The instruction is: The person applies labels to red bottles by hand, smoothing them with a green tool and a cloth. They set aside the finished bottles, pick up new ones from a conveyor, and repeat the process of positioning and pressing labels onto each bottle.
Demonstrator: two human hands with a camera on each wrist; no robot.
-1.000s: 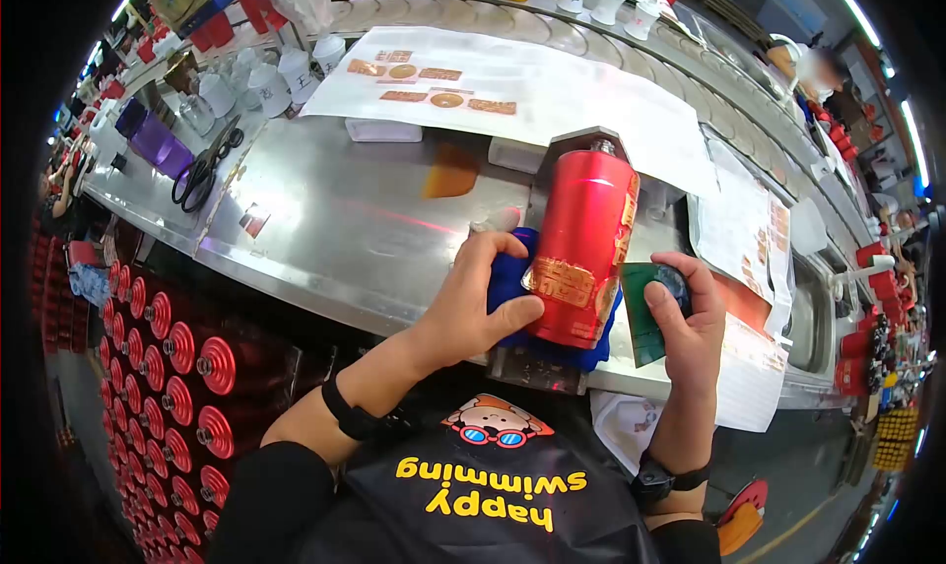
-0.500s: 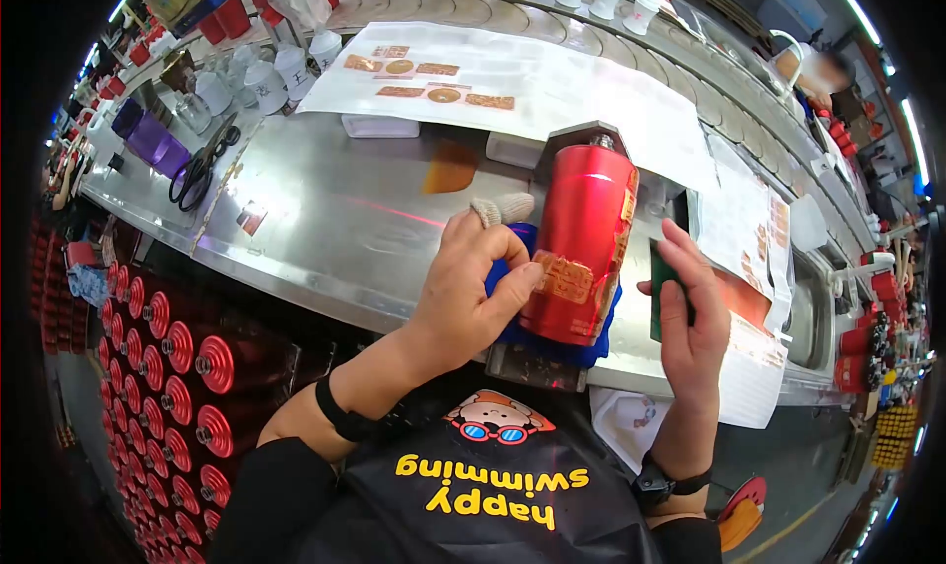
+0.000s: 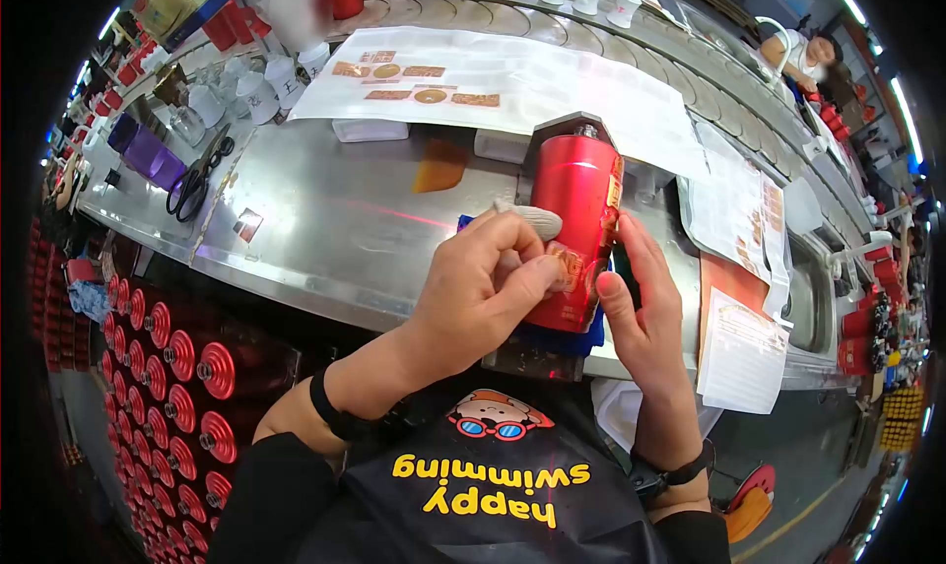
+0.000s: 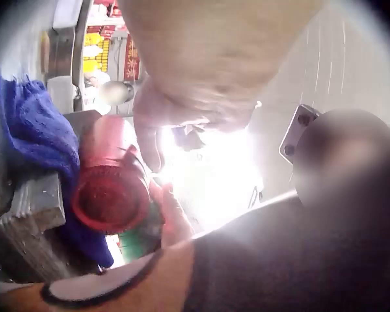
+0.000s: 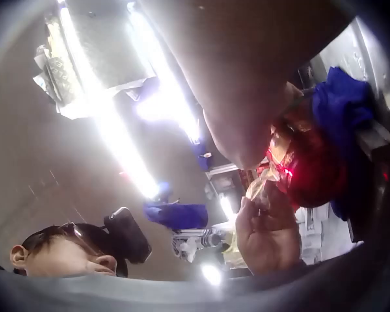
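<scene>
A shiny red bottle (image 3: pixel 574 175) lies on a blue cloth (image 4: pixel 42 123), its neck pointing away from me. Gold decal film (image 3: pixel 565 265) covers part of its side. My left hand (image 3: pixel 463 288), with a pale cover (image 3: pixel 535 219) on one finger, pinches the film's edge; in the right wrist view a translucent gold flap (image 5: pixel 261 184) lifts between thumb and finger. My right hand (image 3: pixel 650 323) lies along the bottle's right side, fingertips at its surface. A green scraper sheet (image 4: pixel 137 242) shows beside that hand in the left wrist view; the head view hides it.
White sheets with gold decals (image 3: pixel 431 96) lie behind the bottle. Scissors (image 3: pixel 200 178) and a purple bottle (image 3: pixel 146 152) are at left, with an amber sheet (image 3: pixel 439 166) on the metal table. Several red bottles (image 3: pixel 180 355) stand below left. A sink (image 3: pixel 813 293) is at right.
My left hand has moved right, further over the bottle, onto the decal film. My right hand has come in from the right to the bottle's side, and the green sheet has left the head view.
</scene>
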